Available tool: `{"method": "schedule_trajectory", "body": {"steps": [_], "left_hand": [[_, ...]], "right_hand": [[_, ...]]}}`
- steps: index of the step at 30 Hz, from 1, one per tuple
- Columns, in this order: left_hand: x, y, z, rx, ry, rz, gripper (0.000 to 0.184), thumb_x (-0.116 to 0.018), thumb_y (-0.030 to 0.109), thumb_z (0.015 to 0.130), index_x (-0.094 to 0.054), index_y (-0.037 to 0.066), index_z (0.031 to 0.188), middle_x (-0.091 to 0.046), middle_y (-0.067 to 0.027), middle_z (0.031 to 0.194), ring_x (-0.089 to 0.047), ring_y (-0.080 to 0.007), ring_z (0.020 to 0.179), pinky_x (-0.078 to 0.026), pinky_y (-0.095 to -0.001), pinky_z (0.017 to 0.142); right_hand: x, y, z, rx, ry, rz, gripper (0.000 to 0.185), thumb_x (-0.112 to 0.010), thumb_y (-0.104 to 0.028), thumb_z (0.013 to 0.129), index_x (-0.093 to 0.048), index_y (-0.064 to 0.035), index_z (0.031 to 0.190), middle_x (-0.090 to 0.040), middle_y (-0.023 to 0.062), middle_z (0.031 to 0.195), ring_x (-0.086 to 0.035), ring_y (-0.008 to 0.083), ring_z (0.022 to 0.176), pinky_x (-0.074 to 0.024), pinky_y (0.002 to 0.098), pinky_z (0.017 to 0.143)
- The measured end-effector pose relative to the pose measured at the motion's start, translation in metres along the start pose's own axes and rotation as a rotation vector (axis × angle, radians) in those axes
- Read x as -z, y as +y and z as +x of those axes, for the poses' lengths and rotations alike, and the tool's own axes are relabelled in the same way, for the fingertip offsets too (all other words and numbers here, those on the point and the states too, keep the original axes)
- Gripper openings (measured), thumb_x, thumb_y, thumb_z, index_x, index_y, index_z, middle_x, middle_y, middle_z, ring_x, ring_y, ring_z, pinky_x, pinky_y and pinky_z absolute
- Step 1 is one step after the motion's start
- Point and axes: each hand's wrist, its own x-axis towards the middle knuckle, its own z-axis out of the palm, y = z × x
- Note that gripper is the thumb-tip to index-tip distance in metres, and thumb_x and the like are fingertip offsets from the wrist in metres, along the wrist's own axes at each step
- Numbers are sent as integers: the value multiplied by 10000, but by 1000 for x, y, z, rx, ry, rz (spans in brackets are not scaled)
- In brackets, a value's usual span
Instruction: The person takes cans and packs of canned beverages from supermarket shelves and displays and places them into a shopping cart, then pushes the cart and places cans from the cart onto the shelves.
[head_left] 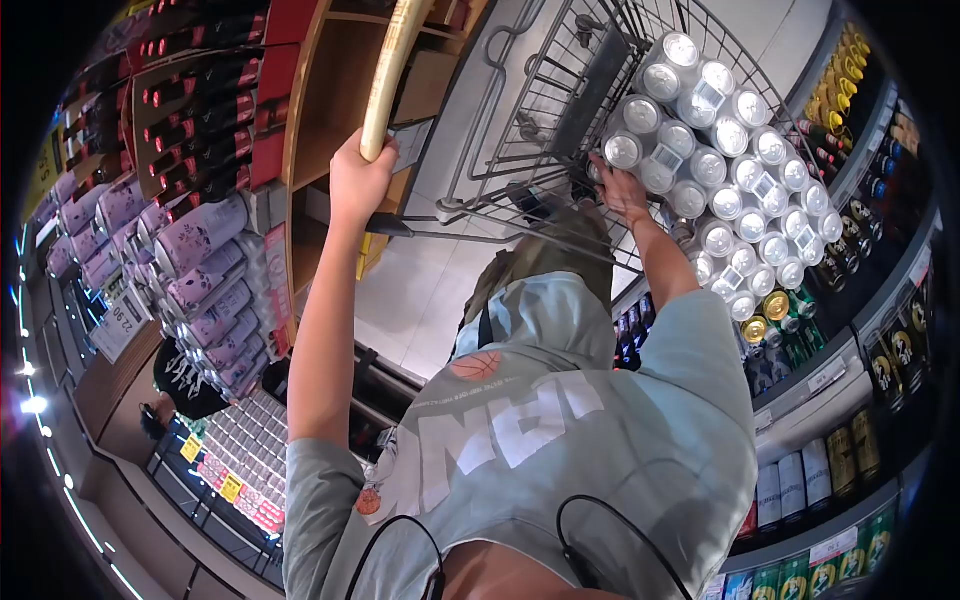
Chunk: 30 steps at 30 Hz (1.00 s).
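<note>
My left hand [362,182] is wrapped around the cream-coloured handle bar [393,75] of a wire shopping cart [515,150]. At the upper right, my right hand [622,190] reaches to the near left corner of a clear-wrapped pack of silver-topped cans [665,155]. Its fingers are bent against the pack's side, and the fingertips are partly hidden. More wrapped packs of cans [770,205] spread out to the right of this hand. Whether the nearest pack rests inside the cart or beside it, I cannot tell.
On the left stand a display of bottles with red necks [205,125] and rows of lilac cans [205,250]. Shelves of drinks [815,470] line the right side. A wooden shelf unit [340,85] is near the cart. Another person [185,380] is at the lower left.
</note>
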Motion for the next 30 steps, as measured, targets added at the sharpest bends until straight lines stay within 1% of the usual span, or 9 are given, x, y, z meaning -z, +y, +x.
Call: {"method": "schedule_trajectory", "body": {"steps": [3, 11, 15, 18, 21, 23, 26, 28, 30], "left_hand": [[2, 0, 0, -19, 1, -10, 174, -673, 186, 822, -685, 27, 891, -664, -89, 700, -640, -169, 667, -509, -321, 683], [3, 0, -1, -49, 1, -12, 200, -667, 200, 826, -675, 16, 905, -653, -119, 704, -634, -184, 660, -501, -338, 677], [1, -3, -1, -59, -6, -40, 268, -689, 200, 843, -650, 14, 1033, -680, -139, 852, -651, -199, 786, -508, -344, 739], [-2, -11, -8, -405, 226, -339, 373, -667, 96, 877, -548, -12, 1213, -596, -118, 1157, -570, -225, 1084, -456, -338, 952], [-3, 17, -51, -509, 363, -535, 293, -635, 47, 900, -563, -8, 1179, -590, -110, 1119, -568, -195, 1031, -436, -316, 949], [-7, 44, -87, -597, 183, -816, 230, -628, 54, 910, -567, 8, 1126, -593, -111, 1101, -560, -175, 997, -436, -302, 921], [5, 120, -177, -576, -715, -1343, 224, -629, 180, 902, -521, 56, 1054, -548, -83, 1000, -524, -217, 953, -419, -361, 906], [29, 160, -248, -557, -1292, -1350, 346, -683, 361, 865, -443, 129, 959, -516, -42, 939, -490, -215, 906, -388, -366, 829], [55, 183, -311, -506, -1869, -1402, 348, -714, 346, 859, -448, 140, 948, -569, -16, 825, -520, -211, 828, -401, -350, 738]], "right_hand": [[7, -9, -2, 87, 137, 19, 810, -596, -63, 800, -328, -288, 1531, -531, 181, 1272, -584, 383, 1085, -515, 498, 897], [20, -25, -16, 96, 214, -5, 807, -653, -158, 696, -411, -125, 1465, -492, 159, 1367, -494, 364, 1232, -401, 469, 1050], [31, -31, -41, 2, 353, 56, 543, -635, -193, 817, -522, -75, 1334, -528, 160, 1347, -496, 347, 1262, -401, 449, 1078], [98, -74, -77, -139, 346, 244, 358, -624, -165, 850, -615, -66, 1193, -624, 149, 1189, -560, 342, 1158, -434, 450, 1012], [124, -90, -116, -134, 457, 347, 268, -630, -121, 856, -652, -47, 1112, -664, 143, 1081, -617, 345, 1035, -489, 429, 904], [146, -117, -150, -127, 592, 505, 240, -644, -99, 870, -655, -39, 1102, -673, 132, 1061, -648, 310, 1000, -521, 398, 849], [168, -162, -209, -230, 716, 602, 221, -638, -87, 905, -654, -43, 1121, -679, 105, 1022, -673, 221, 952, -543, 329, 774], [165, -193, -250, -309, 815, 640, 247, -601, -57, 891, -649, -21, 1131, -693, 99, 1016, -672, 195, 947, -540, 310, 781], [142, -219, -290, -396, 896, 658, 276, -566, -34, 871, -648, -3, 1133, -708, 97, 1024, -676, 188, 958, -535, 311, 794]]}}
